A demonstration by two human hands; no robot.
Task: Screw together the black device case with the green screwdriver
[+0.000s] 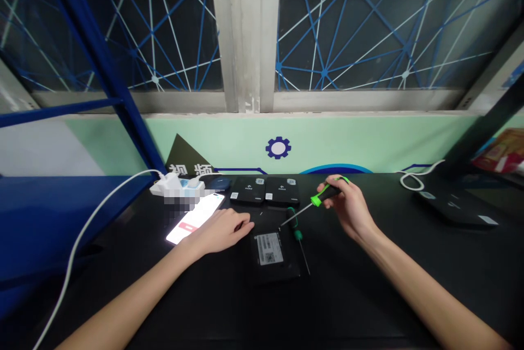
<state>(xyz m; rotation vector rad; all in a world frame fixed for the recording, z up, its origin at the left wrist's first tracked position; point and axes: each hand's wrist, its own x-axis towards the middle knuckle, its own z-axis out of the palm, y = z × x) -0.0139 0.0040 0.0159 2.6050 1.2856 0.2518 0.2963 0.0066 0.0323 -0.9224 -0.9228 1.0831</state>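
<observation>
My right hand (347, 202) is closed round the black and bright-green handle of a screwdriver (320, 198). Its thin shaft slants down to the left, and the tip meets the upper edge of a flat black box (282, 272). That box lies on the table with a white printed label (269, 249) facing up. Left of the box, my left hand (224, 230) rests low with its fingers curled together; whatever they hold, if anything, is hidden. A second screwdriver (298, 235), dark green, lies along the box's right side.
A lit phone (196, 218) lies beside my left hand. Two black boxes (248, 190) stand side by side at the back, near a white power strip (178, 186) with a cable (73, 246). Another black device (454, 208) and a white cord (413, 179) are at right.
</observation>
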